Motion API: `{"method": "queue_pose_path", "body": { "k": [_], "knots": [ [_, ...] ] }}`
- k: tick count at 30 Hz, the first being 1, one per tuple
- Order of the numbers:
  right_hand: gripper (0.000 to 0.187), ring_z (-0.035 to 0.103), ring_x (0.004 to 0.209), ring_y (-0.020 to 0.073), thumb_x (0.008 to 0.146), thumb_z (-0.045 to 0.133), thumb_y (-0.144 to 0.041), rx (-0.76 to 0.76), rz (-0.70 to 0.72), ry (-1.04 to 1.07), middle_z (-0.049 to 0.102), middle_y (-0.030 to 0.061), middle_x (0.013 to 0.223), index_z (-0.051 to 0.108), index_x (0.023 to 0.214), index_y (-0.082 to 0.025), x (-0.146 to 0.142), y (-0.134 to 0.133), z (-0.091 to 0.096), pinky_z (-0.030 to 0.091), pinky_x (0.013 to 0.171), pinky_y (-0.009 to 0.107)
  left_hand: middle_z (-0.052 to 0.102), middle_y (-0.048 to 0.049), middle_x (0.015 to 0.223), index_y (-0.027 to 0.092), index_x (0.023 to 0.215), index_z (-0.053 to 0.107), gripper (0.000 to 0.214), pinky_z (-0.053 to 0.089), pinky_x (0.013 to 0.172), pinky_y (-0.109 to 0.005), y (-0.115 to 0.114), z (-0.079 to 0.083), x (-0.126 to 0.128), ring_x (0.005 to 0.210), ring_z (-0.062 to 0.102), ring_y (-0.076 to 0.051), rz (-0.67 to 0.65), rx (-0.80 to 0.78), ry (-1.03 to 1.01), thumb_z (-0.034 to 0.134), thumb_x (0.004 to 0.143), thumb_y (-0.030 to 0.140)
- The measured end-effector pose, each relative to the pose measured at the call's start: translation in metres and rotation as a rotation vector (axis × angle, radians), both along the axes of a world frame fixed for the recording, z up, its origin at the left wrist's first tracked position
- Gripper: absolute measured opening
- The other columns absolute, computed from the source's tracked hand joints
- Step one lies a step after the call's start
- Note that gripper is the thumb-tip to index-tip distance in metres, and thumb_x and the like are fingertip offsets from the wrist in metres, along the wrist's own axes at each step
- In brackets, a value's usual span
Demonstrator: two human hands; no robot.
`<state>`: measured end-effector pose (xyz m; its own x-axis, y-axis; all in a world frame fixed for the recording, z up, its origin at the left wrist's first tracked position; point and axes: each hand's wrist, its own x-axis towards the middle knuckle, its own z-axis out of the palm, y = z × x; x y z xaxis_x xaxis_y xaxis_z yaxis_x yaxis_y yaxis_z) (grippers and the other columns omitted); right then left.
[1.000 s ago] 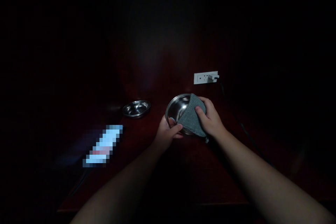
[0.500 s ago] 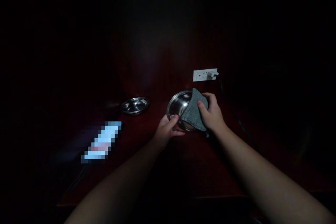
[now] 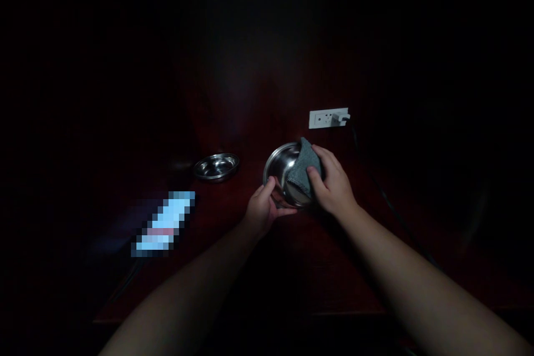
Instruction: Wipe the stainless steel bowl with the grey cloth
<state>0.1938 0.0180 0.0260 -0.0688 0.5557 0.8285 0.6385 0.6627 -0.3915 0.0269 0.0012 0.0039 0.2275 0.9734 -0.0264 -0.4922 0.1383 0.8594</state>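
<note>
A shiny metal bowl (image 3: pixel 280 164) is tilted up above the dark red table, its inside facing me. My left hand (image 3: pixel 262 208) grips its lower left rim, thumb on the inside and fingers beneath. A grey-green cloth (image 3: pixel 306 169) lies over the bowl's right side. My right hand (image 3: pixel 334 181) is closed on this cloth, thumb in front, pressing it against the bowl; the other fingers are partly hidden behind. A second shallow metal bowl (image 3: pixel 216 167) stands on the table to the left.
A lit phone-like screen (image 3: pixel 164 225), blurred out, lies at the left with a cable near it. On the back wall is a white socket (image 3: pixel 328 118) with a plug in it. A dark cable (image 3: pixel 387 203) runs down the right side. The surroundings are very dark.
My right hand and the cloth have shifted slightly left, further over the bowl, and the cloth is more bunched. My left hand keeps its hold. The view has moved a little.
</note>
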Motion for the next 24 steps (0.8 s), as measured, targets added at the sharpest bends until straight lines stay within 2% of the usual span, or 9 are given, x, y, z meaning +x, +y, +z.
{"method": "queue_pose_path", "body": {
  "k": [6, 10, 17, 24],
  "knots": [
    [0.051, 0.04, 0.124, 0.0253, 0.086, 0.038, -0.039, -0.096, -0.011, 0.058, 0.043, 0.0107, 0.135, 0.035, 0.133, -0.019, -0.005, 0.01, -0.011, 0.032, 0.103, 0.048, 0.065, -0.0111, 0.09, 0.018, 0.106, 0.05, 0.044, 0.051, 0.068, -0.051, 0.004, -0.003, -0.001, 0.073, 0.066, -0.025, 0.027, -0.019, -0.054, 0.049, 0.078, 0.053],
    [0.055, 0.038, 0.125, 0.0249, 0.086, 0.039, -0.041, -0.159, -0.013, 0.097, 0.041, 0.0132, 0.136, 0.033, 0.134, -0.016, -0.009, 0.012, -0.017, 0.031, 0.105, 0.048, 0.065, -0.0107, 0.086, 0.018, 0.105, 0.049, 0.043, 0.051, 0.068, -0.05, 0.006, -0.002, -0.001, 0.072, 0.066, -0.025, 0.048, -0.027, -0.068, 0.047, 0.079, 0.053],
    [0.059, 0.039, 0.124, 0.027, 0.083, 0.044, -0.043, -0.159, -0.011, 0.108, 0.041, 0.0138, 0.136, 0.032, 0.135, -0.016, -0.009, 0.011, -0.017, 0.031, 0.104, 0.049, 0.064, -0.0103, 0.088, 0.018, 0.107, 0.048, 0.045, 0.049, 0.074, -0.054, 0.005, 0.002, -0.002, 0.073, 0.066, -0.025, 0.048, -0.034, -0.101, 0.047, 0.079, 0.053],
    [0.049, 0.041, 0.124, 0.0238, 0.088, 0.032, -0.034, -0.179, -0.002, 0.102, 0.045, 0.0123, 0.134, 0.039, 0.132, -0.014, -0.004, 0.016, -0.02, 0.03, 0.105, 0.047, 0.065, -0.0131, 0.092, 0.017, 0.113, 0.047, 0.046, 0.048, 0.075, -0.055, 0.006, 0.005, -0.004, 0.07, 0.065, -0.023, 0.042, -0.052, -0.132, 0.041, 0.083, 0.05]
  ]
}}
